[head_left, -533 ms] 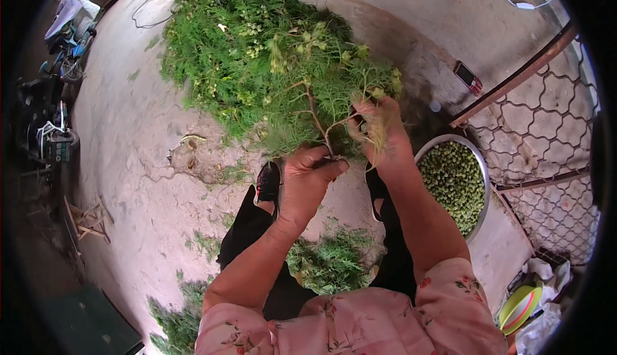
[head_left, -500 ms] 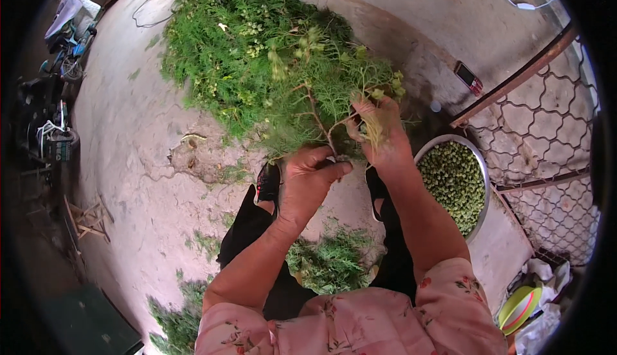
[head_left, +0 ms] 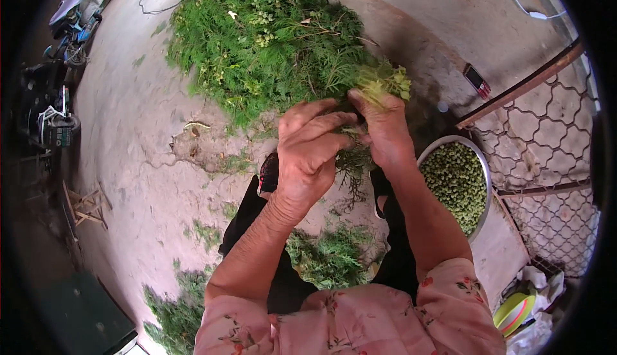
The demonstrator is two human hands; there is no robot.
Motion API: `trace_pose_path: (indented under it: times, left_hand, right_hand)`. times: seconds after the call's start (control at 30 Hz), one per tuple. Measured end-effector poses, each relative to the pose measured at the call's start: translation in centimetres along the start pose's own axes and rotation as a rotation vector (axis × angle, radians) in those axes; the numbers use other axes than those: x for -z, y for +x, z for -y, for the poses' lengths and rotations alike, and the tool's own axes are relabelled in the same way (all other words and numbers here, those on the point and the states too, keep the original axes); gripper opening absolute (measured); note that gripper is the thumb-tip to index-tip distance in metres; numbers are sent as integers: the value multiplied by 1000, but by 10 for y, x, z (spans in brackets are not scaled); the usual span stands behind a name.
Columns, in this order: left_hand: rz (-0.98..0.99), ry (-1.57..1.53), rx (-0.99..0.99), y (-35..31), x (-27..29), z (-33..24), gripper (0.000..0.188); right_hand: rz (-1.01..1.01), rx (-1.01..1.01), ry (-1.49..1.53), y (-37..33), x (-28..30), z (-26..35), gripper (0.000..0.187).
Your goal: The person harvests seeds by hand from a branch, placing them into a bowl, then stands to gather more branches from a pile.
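My right hand (head_left: 389, 130) is closed on a leafy evergreen sprig. Its yellow-green cone clusters (head_left: 385, 84) stick out past the thumb, partly smeared by motion. Dark green foliage (head_left: 352, 168) hangs beneath the two hands; whether it belongs to the same sprig is hidden. Close against the right hand, my left hand (head_left: 308, 140) has its fingers apart and bent toward the right, with nothing visible in them. Just beyond the hands lies a big heap of cut evergreen branches (head_left: 257, 46), with pale cones among the leaves. Beside my right forearm stands a round metal basin (head_left: 486, 168) holding many small green cones (head_left: 453, 185).
Loose greenery (head_left: 331, 255) lies between my feet, and more (head_left: 180, 307) at the lower left. A wire-mesh panel (head_left: 540, 130) with a rusty frame stands at right, near a mobile phone (head_left: 477, 80). A small wooden stool (head_left: 87, 206) is on the left.
My left hand has let go of the branch stem and moved up beside the right. The branch that was spread above the hands no longer shows there; foliage now hangs below them.
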State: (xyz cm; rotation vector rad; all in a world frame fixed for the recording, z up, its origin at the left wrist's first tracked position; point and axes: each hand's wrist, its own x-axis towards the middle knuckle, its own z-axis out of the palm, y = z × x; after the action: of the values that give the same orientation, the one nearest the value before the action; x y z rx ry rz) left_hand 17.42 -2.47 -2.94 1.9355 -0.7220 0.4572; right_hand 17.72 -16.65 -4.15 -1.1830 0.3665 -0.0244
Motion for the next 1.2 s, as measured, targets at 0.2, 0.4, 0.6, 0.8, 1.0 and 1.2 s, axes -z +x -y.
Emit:
trace_pose_path:
  times: [0.2, 0.4, 0.6, 0.8, 1.0, 1.2]
  left_hand:
    - [89, -458, 818, 9, 13, 26, 23]
    - [224, -37, 380, 6, 12, 41, 27]
    - [427, -459, 732, 18, 15, 30, 25]
    - [327, -507, 581, 15, 8, 25, 24]
    - [320, -480, 614, 11, -1, 25, 18]
    - [244, -608, 618, 8, -6, 15, 14]
  right_hand:
    - [36, -46, -99, -3, -1, -6, 22]
    - [115, -32, -10, -4, -2, -2, 20]
    - [204, -125, 140, -7, 2, 5, 21]
    - [297, -183, 200, -9, 10, 9, 14]
    - [237, -187, 177, -11, 11, 16, 15]
    - [127, -150, 146, -13, 3, 19, 19]
